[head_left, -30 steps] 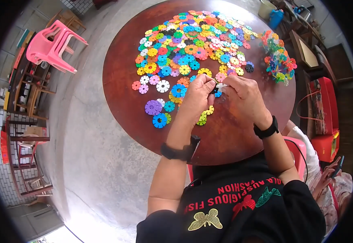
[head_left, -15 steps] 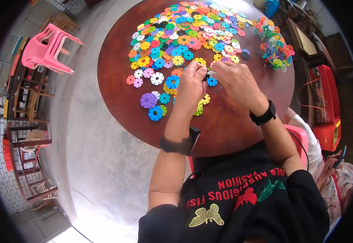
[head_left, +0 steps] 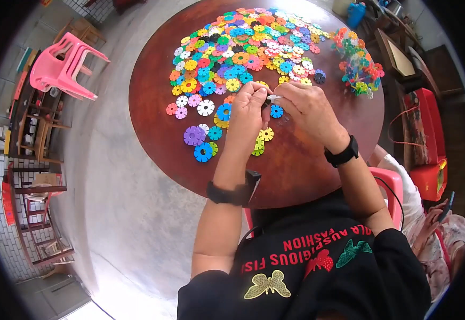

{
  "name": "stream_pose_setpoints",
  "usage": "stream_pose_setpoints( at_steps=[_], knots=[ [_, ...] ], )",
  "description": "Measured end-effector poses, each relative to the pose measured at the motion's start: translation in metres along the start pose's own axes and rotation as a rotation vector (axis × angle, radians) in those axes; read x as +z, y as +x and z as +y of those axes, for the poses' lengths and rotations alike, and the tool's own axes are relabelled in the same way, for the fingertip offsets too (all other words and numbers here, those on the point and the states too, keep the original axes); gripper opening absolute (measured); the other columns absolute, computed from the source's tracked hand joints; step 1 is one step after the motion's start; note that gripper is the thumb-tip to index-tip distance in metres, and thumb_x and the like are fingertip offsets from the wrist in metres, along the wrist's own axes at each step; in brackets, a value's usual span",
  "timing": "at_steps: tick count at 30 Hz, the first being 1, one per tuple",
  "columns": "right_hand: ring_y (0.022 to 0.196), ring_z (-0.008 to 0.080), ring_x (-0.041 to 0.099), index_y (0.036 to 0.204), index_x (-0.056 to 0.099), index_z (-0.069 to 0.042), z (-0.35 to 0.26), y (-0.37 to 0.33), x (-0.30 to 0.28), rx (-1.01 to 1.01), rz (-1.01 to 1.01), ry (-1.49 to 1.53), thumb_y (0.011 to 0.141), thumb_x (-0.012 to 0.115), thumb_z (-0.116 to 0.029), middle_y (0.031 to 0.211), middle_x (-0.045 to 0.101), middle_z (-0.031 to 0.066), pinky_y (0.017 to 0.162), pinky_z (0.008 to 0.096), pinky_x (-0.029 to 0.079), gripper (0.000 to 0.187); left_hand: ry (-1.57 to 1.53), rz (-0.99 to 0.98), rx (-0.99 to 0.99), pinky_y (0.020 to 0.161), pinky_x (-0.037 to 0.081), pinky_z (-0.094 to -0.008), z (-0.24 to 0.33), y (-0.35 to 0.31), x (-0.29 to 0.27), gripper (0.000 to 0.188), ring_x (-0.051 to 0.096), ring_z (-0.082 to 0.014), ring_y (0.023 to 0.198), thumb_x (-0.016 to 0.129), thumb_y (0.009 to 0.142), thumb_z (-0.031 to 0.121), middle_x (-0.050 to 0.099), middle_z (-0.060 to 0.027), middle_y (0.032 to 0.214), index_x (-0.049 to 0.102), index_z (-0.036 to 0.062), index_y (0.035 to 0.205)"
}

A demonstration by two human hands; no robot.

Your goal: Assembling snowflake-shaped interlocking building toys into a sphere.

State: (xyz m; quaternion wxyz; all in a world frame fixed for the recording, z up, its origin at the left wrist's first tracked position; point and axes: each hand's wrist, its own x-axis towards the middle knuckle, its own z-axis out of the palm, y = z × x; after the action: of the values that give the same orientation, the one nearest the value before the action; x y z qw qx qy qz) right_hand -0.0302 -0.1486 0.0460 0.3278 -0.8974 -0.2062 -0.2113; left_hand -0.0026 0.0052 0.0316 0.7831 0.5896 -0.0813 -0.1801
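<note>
- While my left hand [head_left: 250, 105] pinches a small black piece [head_left: 268, 101], mostly hidden by thumb and forefinger, my right hand [head_left: 311, 108] grips a white piece [head_left: 277, 98] in its fingertips; the two pieces meet or nearly do, and I cannot tell whether they interlock.
- Just below my fingers, a blue disc [head_left: 276, 111] lies on the round brown table [head_left: 302, 173].
- Between my forearms, close to the left one, are some yellow discs [head_left: 266, 134].
- Left of my left forearm sit overlapping purple discs [head_left: 194, 135] and a blue ring [head_left: 203, 152].
- Beyond my hands spreads a many-coloured heap [head_left: 240, 45] of notched discs.
- Right of the heap stands a cluster [head_left: 360, 66] of joined, see-through pieces.
- At my right, a seated person [head_left: 435, 248] holds a phone [head_left: 446, 208].
- Far left, pink chairs [head_left: 62, 66] are stacked on the grey floor [head_left: 107, 160].
</note>
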Motion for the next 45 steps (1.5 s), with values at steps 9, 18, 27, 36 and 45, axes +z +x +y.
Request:
stream_pose_setpoints(
  at_steps=[9,18,27,36,45],
  knots=[
    [0.070,0.0331,0.059,0.084,0.057,-0.001,-0.007,-0.002,-0.015,0.020,0.020,-0.025,0.084,0.063,-0.014,0.078,0.061,0.0146,0.061,0.0392,0.046,0.015,0.159,0.031,0.086,0.046,0.032,-0.0161,-0.009,0.005,-0.010,0.032,0.040,-0.0002,0.053,0.052,0.095,0.040,0.046,0.0065,0.064,0.056,0.0106,0.082],
    [0.069,0.0340,0.059,0.092,0.055,-0.001,-0.015,-0.009,-0.013,0.013,0.012,-0.140,0.084,0.061,-0.010,0.075,0.059,0.0159,0.058,0.0407,0.046,0.014,-0.083,0.012,-0.047,0.045,0.031,-0.0150,-0.012,0.000,0.004,0.027,0.040,0.0014,0.053,0.054,0.094,0.036,0.044,0.0084,0.066,0.056,0.0109,0.084],
    [0.068,0.0359,0.059,0.099,0.056,0.000,-0.007,-0.020,-0.003,0.019,0.061,-0.110,0.082,0.060,-0.005,0.075,0.058,0.0180,0.056,0.0405,0.046,0.018,0.151,0.036,0.014,0.044,0.030,-0.0155,-0.025,0.003,0.007,0.027,0.038,0.0000,0.050,0.052,0.095,0.037,0.039,0.0098,0.060,0.053,0.0121,0.085],
    [0.068,0.0384,0.057,0.091,0.050,0.001,0.002,-0.017,-0.001,0.026,0.036,0.010,0.083,0.058,-0.004,0.073,0.056,0.0192,0.057,0.0429,0.044,0.012,0.249,0.072,0.095,0.049,0.034,-0.0260,-0.027,0.004,0.006,0.038,0.041,-0.0064,0.057,0.045,0.098,0.035,0.043,0.0003,0.061,0.051,0.0023,0.079],
    [0.064,0.0274,0.060,0.090,0.060,-0.002,0.002,-0.011,-0.015,0.145,0.083,0.138,0.083,0.061,-0.011,0.072,0.059,0.0140,0.058,0.0343,0.045,0.011,-0.310,-0.050,-0.158,0.049,0.035,-0.0271,-0.019,0.001,0.004,0.023,0.039,-0.0113,0.051,0.045,0.096,0.028,0.040,0.0000,0.059,0.045,0.0109,0.081]
  ],
)
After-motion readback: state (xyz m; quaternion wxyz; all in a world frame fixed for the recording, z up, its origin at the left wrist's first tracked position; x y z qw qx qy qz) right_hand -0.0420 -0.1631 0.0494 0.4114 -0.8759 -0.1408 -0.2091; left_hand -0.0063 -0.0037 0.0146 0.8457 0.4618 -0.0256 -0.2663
